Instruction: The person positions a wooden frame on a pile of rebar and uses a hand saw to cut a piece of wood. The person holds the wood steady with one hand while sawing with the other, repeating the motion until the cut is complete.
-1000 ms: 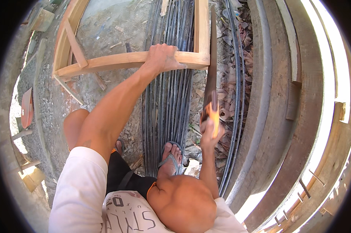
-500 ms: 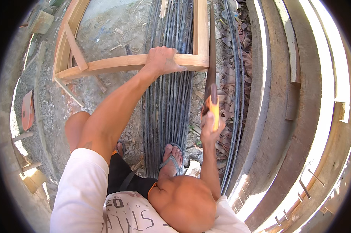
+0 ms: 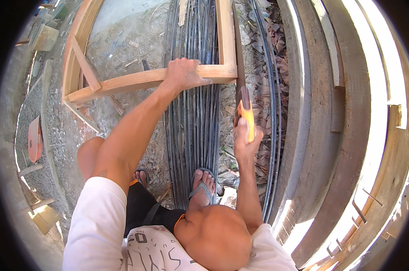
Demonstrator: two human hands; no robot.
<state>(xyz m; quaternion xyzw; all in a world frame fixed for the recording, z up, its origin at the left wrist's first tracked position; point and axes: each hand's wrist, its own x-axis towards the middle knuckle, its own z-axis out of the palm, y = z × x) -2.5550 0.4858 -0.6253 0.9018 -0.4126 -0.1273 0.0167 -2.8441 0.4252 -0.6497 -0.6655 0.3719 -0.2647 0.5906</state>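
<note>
My left hand point(image 3: 183, 74) is wrapped over the near rail of a pale wooden frame point(image 3: 127, 84), close to its right corner. In my right hand point(image 3: 247, 137) is a handsaw point(image 3: 245, 108) with a yellow and dark handle, its fingers closed round the grip. The saw's long dark blade points away from me and lies along the outer right side of the frame, at the corner. Whether the teeth touch the wood cannot be made out. A thin wooden brace point(image 3: 85, 65) slants across the frame's left corner.
Long dark metal rods point(image 3: 193, 117) run under the frame, with my sandalled foot point(image 3: 202, 185) on them. More thin rods point(image 3: 274, 113) lie right of the saw. Big planks point(image 3: 322, 113) line the right side, some nails point(image 3: 359, 211) sticking out. An orange-red tool point(image 3: 34, 139) lies far left.
The saw and my right hand have shifted slightly away from me along the frame's side. My left hand keeps its hold on the rail. The whole view has turned a little.
</note>
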